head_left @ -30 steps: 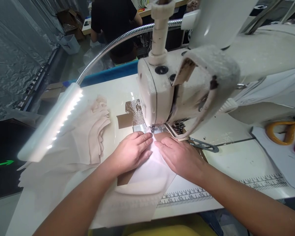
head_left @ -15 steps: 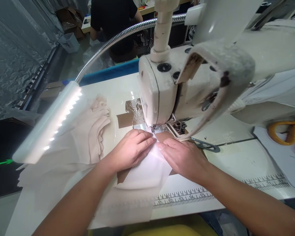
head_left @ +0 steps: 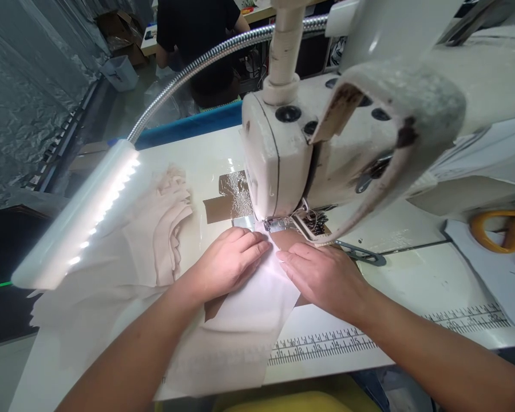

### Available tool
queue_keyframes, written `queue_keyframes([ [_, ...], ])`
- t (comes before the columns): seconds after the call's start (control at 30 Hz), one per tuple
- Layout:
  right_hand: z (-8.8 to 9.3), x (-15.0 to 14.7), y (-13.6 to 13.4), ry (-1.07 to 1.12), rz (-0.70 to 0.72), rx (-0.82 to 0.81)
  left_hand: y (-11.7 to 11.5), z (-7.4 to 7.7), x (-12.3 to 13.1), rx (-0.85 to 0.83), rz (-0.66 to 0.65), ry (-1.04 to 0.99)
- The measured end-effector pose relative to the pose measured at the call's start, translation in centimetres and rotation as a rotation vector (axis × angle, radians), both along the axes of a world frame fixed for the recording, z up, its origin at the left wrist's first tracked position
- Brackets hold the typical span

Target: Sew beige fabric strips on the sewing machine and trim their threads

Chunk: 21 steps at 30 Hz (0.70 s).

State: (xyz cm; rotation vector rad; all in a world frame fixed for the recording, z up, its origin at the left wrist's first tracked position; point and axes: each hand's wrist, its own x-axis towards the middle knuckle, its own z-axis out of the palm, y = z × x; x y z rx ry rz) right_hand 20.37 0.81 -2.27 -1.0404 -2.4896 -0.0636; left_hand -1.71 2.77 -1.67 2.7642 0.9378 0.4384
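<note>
A thin white fabric piece runs under the presser foot of a sewing machine. On its left side, close to the foot, my left hand presses the fabric down with its fingers together and slightly curled. My right hand pinches the fabric's right edge between thumb and fingers, just below the needle area. Brown board or tape shows on the machine bed around the fabric. The needle tip and the undersides of both hands are hidden.
A stack of pale cut fabric lies left, under a lit lamp. On the right are a grey thread snipper, yellow-handled scissors and paper. A printed ruler follows the front edge. Another person sits beyond.
My right hand has shifted very slightly right, away from the foot. My left hand and the fabric look nearly the same. The view has moved a little.
</note>
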Motion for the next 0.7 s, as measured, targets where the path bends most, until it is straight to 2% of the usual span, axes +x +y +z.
queue_keyframes([
  [0.3, -0.1, -0.1, 0.0, -0.002, -0.007, 0.030, -0.2, -0.1, 0.1, 0.028, -0.007, -0.002],
  [0.7, -0.2, -0.3, -0.5, -0.015, -0.050, 0.041, -0.8, 0.2, 1.0, 0.048, 0.070, 0.022],
])
